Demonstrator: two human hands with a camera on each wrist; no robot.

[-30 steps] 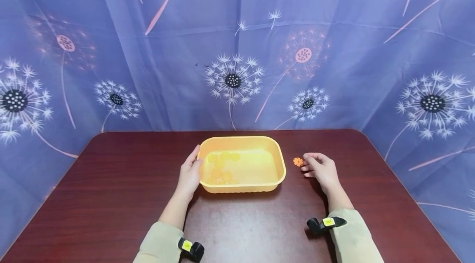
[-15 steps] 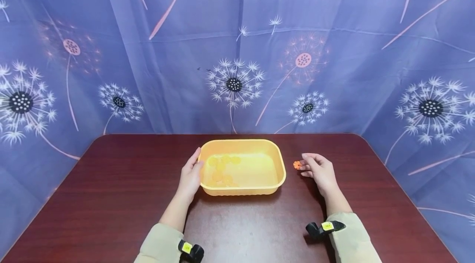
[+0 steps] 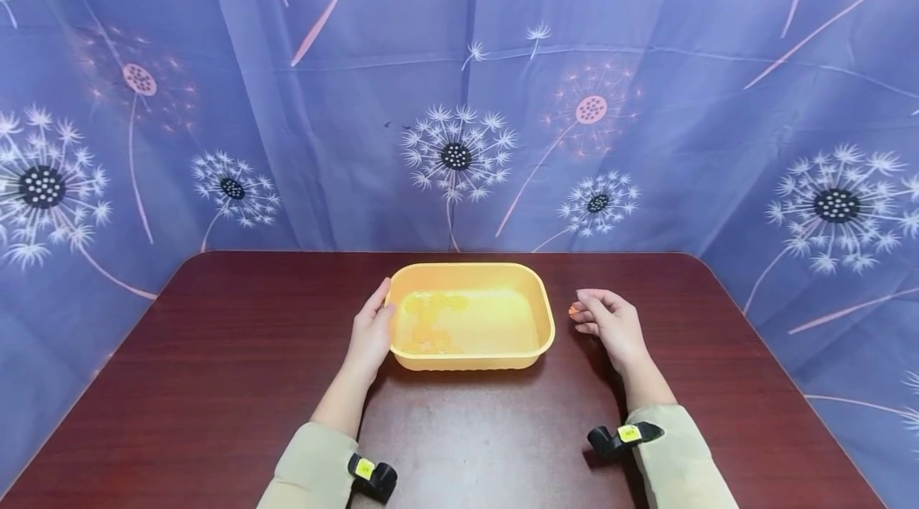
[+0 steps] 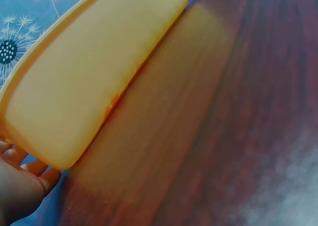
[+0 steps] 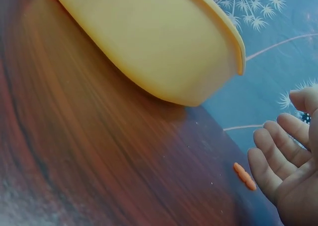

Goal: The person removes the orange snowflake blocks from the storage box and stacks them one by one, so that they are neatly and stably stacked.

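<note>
A yellow plastic basin (image 3: 474, 363) stands on the table, with several orange-yellow flower-shaped discs (image 3: 427, 313) lying in its left part. My left hand (image 3: 368, 343) holds the basin's left end, the thumb at the rim and the fingers against the outer wall in the left wrist view. To the right of the basin, my right hand (image 3: 616, 331) hovers with loosely bent fingers and the thumb apart. A single orange notched disc (image 5: 244, 176) sits beside its little finger, seen edge-on in the right wrist view. In the head view the fingers partly cover that disc.
A dark red-brown wooden table (image 3: 215, 381) spreads under everything. Behind and at both sides hangs a blue curtain (image 3: 345, 134) with dandelion prints, meeting the table's back edge. Black camera mounts (image 3: 373, 477) are strapped at both sleeves.
My right hand has shifted slightly left over the orange disc, which now shows less between the fingers. The left hand and the basin keep their place.
</note>
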